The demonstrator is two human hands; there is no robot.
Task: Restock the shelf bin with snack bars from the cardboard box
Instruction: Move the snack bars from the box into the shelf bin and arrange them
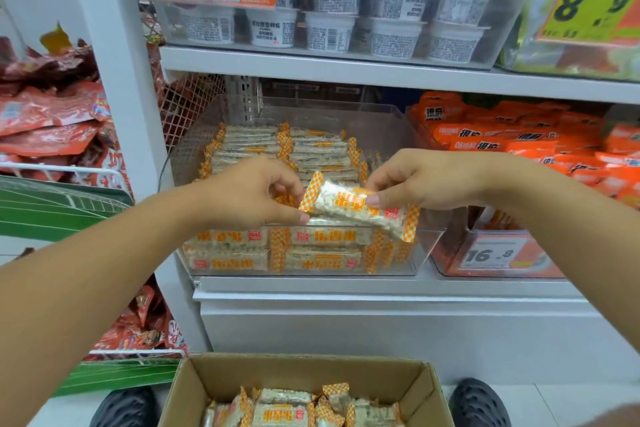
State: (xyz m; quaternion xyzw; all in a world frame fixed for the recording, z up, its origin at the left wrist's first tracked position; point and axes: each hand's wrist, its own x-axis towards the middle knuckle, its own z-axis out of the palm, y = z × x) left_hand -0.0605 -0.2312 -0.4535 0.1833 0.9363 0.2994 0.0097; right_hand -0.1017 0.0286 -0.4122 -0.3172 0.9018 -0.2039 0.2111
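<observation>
Head view shows both hands over the front edge of the clear shelf bin (429, 246). Right hand (419, 180) pinches one snack bar (360, 210) with curled fingers, tilted from 10 to 4 o'clock. Left hand (249, 194) has curled fingers with the tips at the bar's left end; whether it grips I cannot tell. Bars in the bin are stacked nearly to the front rim. At 6 o'clock the open cardboard box (194, 388) holds more bars, between two dark shoes (124, 406).

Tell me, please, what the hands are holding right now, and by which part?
One snack bar: the right hand pinches its middle, the left hand pinches its left end, above the bin.
</observation>
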